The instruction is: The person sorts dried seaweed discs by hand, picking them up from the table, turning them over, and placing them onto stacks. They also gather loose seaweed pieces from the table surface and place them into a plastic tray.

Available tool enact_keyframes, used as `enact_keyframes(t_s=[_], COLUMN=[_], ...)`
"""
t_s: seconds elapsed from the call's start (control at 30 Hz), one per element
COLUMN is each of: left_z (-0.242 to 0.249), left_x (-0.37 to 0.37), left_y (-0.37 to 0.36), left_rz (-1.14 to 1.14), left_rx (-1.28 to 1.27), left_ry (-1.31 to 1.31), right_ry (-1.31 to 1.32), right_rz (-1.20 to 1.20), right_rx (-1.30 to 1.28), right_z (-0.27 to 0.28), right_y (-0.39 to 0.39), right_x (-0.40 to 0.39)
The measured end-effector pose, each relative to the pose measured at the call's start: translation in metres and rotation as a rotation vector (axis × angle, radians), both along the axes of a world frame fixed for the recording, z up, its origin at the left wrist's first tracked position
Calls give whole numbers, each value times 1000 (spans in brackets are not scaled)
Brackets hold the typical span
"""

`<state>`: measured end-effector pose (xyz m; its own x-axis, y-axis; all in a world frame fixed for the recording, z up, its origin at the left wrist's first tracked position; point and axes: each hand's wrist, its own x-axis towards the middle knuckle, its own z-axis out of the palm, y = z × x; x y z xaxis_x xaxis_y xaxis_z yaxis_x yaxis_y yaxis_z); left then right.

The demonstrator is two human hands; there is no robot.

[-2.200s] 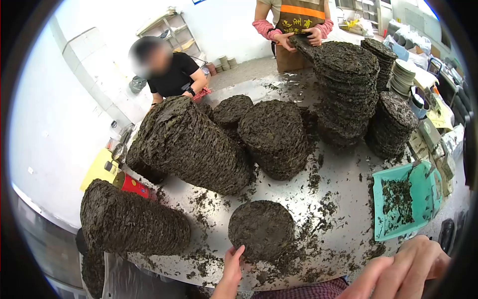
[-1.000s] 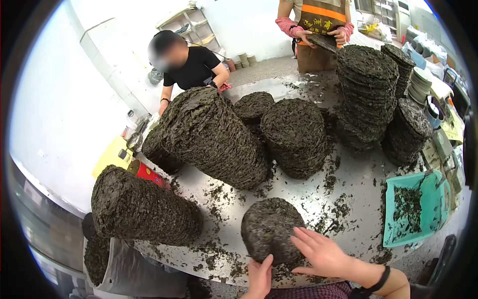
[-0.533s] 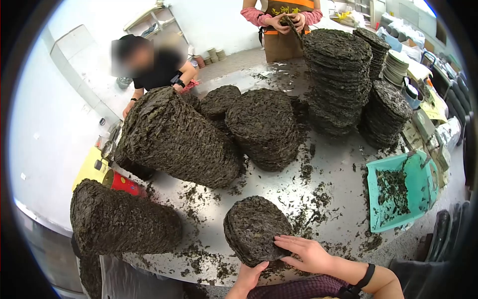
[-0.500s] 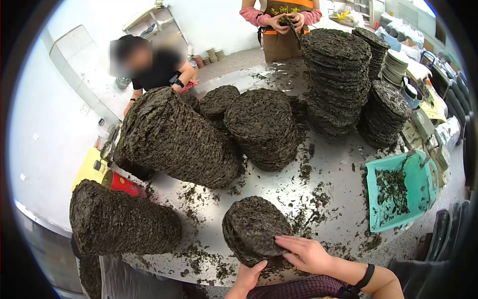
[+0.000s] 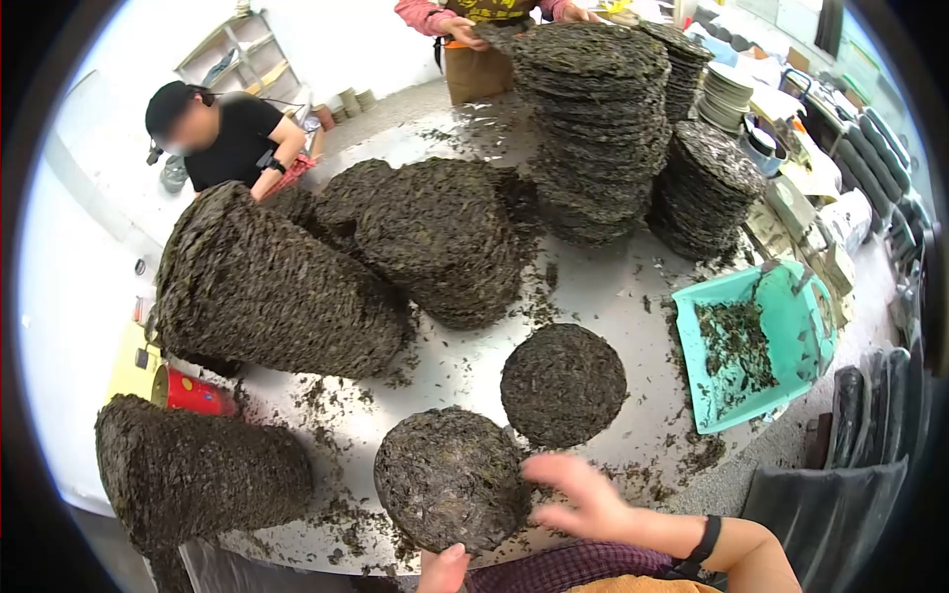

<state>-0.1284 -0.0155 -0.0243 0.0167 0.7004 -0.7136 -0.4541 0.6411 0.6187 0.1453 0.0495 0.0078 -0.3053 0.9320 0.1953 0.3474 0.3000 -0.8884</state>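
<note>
A dark, rough round cake of what looks like dried seaweed (image 5: 450, 479) lies face up near the table's front edge; how many lie beneath it is hard to see. My left hand (image 5: 442, 570) grips its near edge, thumb on top and the other fingers hidden below. Beside its right edge is my right hand (image 5: 583, 499), slightly blurred, fingers apart and holding nothing. Just beyond, a separate round seaweed cake (image 5: 563, 385) lies flat on the metal table (image 5: 465, 376).
Seaweed stacks lie left (image 5: 203, 469) and behind (image 5: 277, 287); a tall stack (image 5: 593, 138) stands at the back. A turquoise scoop-shaped bin (image 5: 736, 400) with scraps sits right, a red can (image 5: 193, 390) left. Two people are across the table, one handling seaweed sheets.
A round cake now lies apart, to the right of the front pile. My right hand has come off the pile with fingers spread. The whole view has shifted.
</note>
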Motion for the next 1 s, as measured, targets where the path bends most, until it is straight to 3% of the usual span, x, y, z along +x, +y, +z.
enact_keyframes(t_s=[0.07, 0.27, 0.33, 0.4, 0.47, 0.5, 0.53, 0.57, 0.6, 0.63, 0.67, 0.8, 0.9, 1.0], left_z=[2, 3, 11, 16, 16, 18, 18, 16, 14, -4, -4, 9, 9, 1], left_x=[10, 8, 18, 23, 23, 23, 22, 20, 17, 7, 5, 21, 30, 24], left_y=[3, 6, 11, 15, 17, 19, 18, 16, 14, 6, 8, 12, 11, 9], left_rz=[-62, -229, -173, -116, -51, 14, 12, -27, -68, -48, -47, -195, -183, -167], left_rx=[109, 182, 126, 71, -81, -208, -214, -170, -123, 2, 1, -19, 125, 219], left_ry=[-51, 167, 146, 127, 208, 232, 230, 270, 309, 130, 128, 137, 96, -7], right_ry=[-82, -118, -66, 27, 92, 169, 310, 487, 222, 123, 25, 114, -83, -138], right_rz=[225, 291, 304, 150, -286, -508, -656, -850, -983, -910, -833, 27, 203, 222], right_rx=[131, 192, 80, -230, -373, -667, -548, -196, -153, -94, -39, -142, 97, 118], right_z=[7, -7, -2, 8, 10, 1, -14, -41, -55, -58, -52, 1, 0, 1], right_y=[2, 6, 5, 4, 1, 4, 11, 19, 20, 15, 11, 2, 4, 6], right_x=[-22, -28, -20, -8, 2, 12, 21, 16, 25, 31, 33, 4, -21, -23])
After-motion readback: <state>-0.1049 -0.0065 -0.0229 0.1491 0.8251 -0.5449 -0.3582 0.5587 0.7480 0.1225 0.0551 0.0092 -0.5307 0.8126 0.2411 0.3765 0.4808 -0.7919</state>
